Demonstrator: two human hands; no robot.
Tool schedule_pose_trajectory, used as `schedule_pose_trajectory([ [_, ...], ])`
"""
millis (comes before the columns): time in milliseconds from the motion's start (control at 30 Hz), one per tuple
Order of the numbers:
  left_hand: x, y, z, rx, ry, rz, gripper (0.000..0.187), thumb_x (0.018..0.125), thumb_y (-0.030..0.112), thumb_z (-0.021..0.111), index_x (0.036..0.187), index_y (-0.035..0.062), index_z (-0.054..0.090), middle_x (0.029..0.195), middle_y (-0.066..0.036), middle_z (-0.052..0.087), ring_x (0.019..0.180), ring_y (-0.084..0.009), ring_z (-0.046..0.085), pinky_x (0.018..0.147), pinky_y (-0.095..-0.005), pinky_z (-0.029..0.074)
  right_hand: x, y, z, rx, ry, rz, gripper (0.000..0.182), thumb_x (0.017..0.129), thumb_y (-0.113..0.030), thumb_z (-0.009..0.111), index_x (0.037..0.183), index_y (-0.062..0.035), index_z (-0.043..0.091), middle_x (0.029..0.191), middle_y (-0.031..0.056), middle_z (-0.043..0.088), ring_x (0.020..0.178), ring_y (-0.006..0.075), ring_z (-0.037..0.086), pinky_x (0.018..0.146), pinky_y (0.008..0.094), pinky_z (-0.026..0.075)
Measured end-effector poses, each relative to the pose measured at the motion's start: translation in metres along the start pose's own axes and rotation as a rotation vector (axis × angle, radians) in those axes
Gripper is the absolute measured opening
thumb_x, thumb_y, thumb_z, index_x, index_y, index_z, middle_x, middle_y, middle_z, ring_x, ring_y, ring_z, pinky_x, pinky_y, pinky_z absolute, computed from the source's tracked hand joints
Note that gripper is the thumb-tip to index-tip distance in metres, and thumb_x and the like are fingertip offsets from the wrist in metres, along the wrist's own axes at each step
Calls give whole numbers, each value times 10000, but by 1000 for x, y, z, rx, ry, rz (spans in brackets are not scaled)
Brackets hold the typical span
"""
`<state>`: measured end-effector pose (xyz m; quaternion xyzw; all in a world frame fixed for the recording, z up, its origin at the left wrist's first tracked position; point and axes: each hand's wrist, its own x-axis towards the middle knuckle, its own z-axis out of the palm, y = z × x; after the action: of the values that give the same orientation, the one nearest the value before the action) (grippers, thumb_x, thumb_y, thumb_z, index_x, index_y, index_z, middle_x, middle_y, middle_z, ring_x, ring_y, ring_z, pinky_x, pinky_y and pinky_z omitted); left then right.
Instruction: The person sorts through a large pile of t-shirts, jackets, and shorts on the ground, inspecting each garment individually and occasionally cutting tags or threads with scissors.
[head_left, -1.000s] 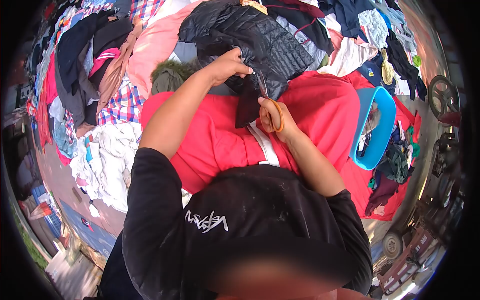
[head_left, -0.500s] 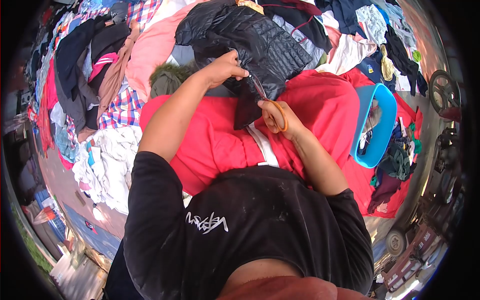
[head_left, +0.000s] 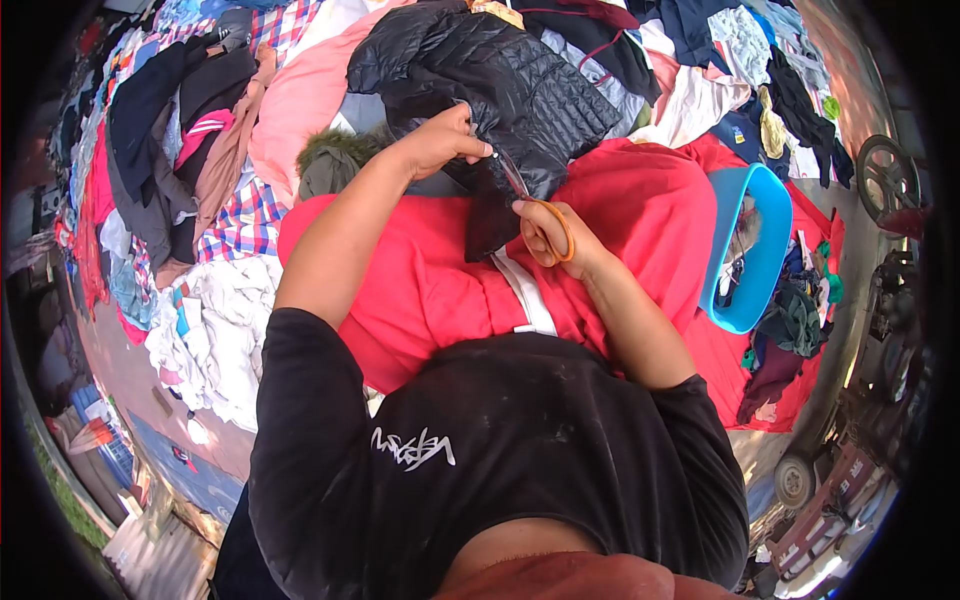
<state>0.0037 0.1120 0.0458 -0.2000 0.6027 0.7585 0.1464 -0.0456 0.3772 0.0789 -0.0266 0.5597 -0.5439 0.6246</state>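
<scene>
A black quilted puffer jacket lies across the lap and beyond it. My left hand is closed in a pinch on part of the jacket, near its dark lining. Orange-handled scissors are in my right hand, with one handle loop around the back of the fingers. Their blades point up toward my left hand, beside the jacket's edge. Exactly where the blade tips meet the fabric is hard to make out. A dark flap of the jacket hangs over the red cloth on my lap.
Heaped clothes surround the lap, including white garments, a pink cloth and dark trousers. At the right stands a blue plastic basket with small items inside. A wheel and machinery parts stand farther right.
Both hands keep nearly the same place on the jacket. The scissor blades look spread slightly wider than before, and the view has shifted a little.
</scene>
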Motion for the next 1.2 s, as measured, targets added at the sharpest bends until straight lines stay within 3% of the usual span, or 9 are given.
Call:
schedule_pose_trajectory([
  [233,3,1,-1,33,42,-12,422,845,1,701,1231,30,534,905,-47,637,714,-116,564,663,-267,462,-10,-10,1,-101,77,-6,431,918,-382,717,662,-81,545,532,8,471,401,109,442,393,261,337],
  [333,4,1,-1,99,182,15,361,822,58,726,1129,-25,557,866,-71,640,679,-144,609,689,-285,487,-21,-35,-14,-177,167,-174,374,931,-340,718,723,-78,551,552,12,486,440,99,467,414,252,349],
  [433,26,-33,-8,175,466,41,307,836,101,725,1098,-14,612,878,-101,665,684,-161,642,711,-297,505,-20,-80,-28,-217,357,-433,354,927,-358,674,716,-102,548,548,19,494,449,104,449,450,248,321],
  [533,35,-62,-15,547,833,111,360,807,127,739,1130,20,620,960,-198,673,875,-367,674,823,-422,521,-18,-118,-32,-153,428,-544,360,945,-377,637,727,-106,542,568,17,494,505,120,469,491,268,326],
  [767,74,-83,-45,320,1505,-116,688,729,129,778,1331,26,462,1159,-266,597,1093,-438,604,1010,-455,469,8,-158,-42,-139,385,-587,364,962,-370,621,726,-112,520,600,14,489,518,117,462,503,266,333],
  [900,100,-111,-74,-378,1432,-399,662,736,26,760,1328,-61,476,1299,-255,592,1092,-393,645,909,-465,544,-10,-173,-99,-75,394,-650,327,960,-336,642,756,-100,541,633,15,524,525,117,491,506,249,339],
  [1000,133,-186,-127,-925,957,-231,594,771,1,734,1307,-86,497,1236,-261,611,1068,-399,657,903,-503,552,-34,-163,-147,23,531,-642,309,965,-327,629,751,-128,528,631,-1,514,526,114,491,497,256,330],
  [1100,158,-228,-161,-1021,821,-293,483,795,-24,697,1245,-114,546,1188,-251,636,987,-404,684,845,-537,573,-53,-118,-189,31,752,-509,308,950,-349,647,762,-136,527,636,-13,517,525,101,496,501,249,345],
  [1200,195,-271,-186,-916,1069,-333,442,844,29,671,1238,-123,543,1191,-265,638,964,-421,685,868,-538,574,-72,-52,-218,10,881,-363,290,952,-351,642,795,-124,551,671,-10,548,576,102,542,541,250,397],
])
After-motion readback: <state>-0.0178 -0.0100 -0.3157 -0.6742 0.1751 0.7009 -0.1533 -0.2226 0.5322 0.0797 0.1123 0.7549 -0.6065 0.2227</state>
